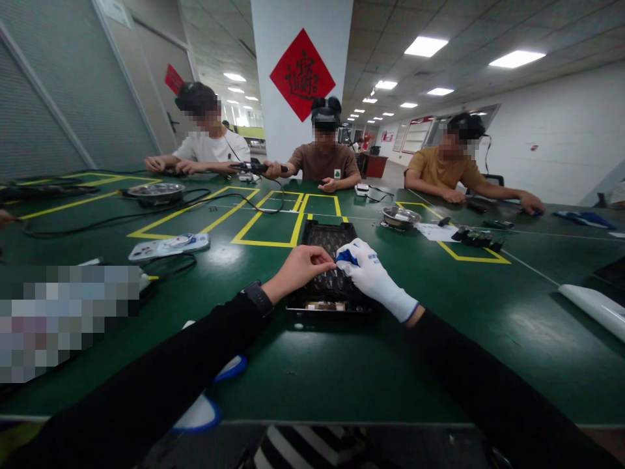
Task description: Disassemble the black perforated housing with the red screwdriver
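My bare left hand [300, 267] is pinched closed and touches the fingertips of my right hand [368, 273], which wears a white glove with blue fingertips. It appears to grip the glove's fingertip. The right hand's fingers are curled; whether they hold anything is hidden. Both hands hover over a black tray-like device [328, 242] with a grid of cells, lying on the green table [317, 378]. A dark watch sits on my left wrist. Another white and blue glove [202, 413] lies under my left forearm.
Three people sit across the table at work. Metal bowls [155, 191] [398, 215], black cables [97, 221], a white game controller [168, 246], small black parts [476, 238] and a paper sheet lie on the table. Yellow tape marks rectangles. A white object [593, 306] lies at the right.
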{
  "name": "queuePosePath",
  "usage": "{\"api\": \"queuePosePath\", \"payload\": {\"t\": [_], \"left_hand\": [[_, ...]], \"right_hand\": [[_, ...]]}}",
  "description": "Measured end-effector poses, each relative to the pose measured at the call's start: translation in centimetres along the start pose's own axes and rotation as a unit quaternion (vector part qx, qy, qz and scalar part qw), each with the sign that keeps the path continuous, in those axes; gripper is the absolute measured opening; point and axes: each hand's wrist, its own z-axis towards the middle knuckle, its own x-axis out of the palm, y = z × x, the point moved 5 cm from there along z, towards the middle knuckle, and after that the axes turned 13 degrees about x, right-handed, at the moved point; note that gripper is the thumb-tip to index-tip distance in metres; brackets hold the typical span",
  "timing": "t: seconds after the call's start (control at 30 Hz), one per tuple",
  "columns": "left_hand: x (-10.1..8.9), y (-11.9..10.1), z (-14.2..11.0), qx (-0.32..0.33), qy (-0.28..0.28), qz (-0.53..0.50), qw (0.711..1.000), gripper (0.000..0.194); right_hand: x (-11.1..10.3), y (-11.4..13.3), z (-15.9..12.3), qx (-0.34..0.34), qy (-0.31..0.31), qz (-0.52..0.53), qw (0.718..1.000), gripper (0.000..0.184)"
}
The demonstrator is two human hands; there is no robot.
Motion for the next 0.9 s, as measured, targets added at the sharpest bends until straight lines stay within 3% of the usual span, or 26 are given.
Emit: {"api": "queuePosePath", "payload": {"t": [0.2,0.33,0.43,0.5,0.57,0.9], "left_hand": [[0.0,0.0,0.0,0.007,0.008,0.013,1.0,0.025],[-0.1,0.4,0.0,-0.012,-0.003,0.025,1.0,0.031],[-0.2,0.7,0.0,-0.026,-0.003,0.044,0.999,0.039],[-0.1,0.8,0.0,-0.03,0.004,0.062,0.998,0.039],[-0.2,0.9,0.0,-0.035,0.005,0.088,0.995,0.038],[-0.2,0.9,-0.1,-0.057,0.0,0.145,0.988,0.036]], "right_hand": [[0.2,0.0,0.0,0.009,0.005,-0.026,1.0,0.013],[-1.3,-0.7,0.8,0.051,0.004,-0.042,0.998,0.013],[-2.1,-1.3,1.0,0.107,0.135,0.02,0.985,0.017],[-1.9,-1.0,0.3,0.106,0.27,0.06,0.955,0.02],[-1.5,-0.4,-0.7,0.093,0.355,0.061,0.928,0.02],[-0.3,0.3,-1.5,0.116,0.364,0.003,0.924,0.02]]}}
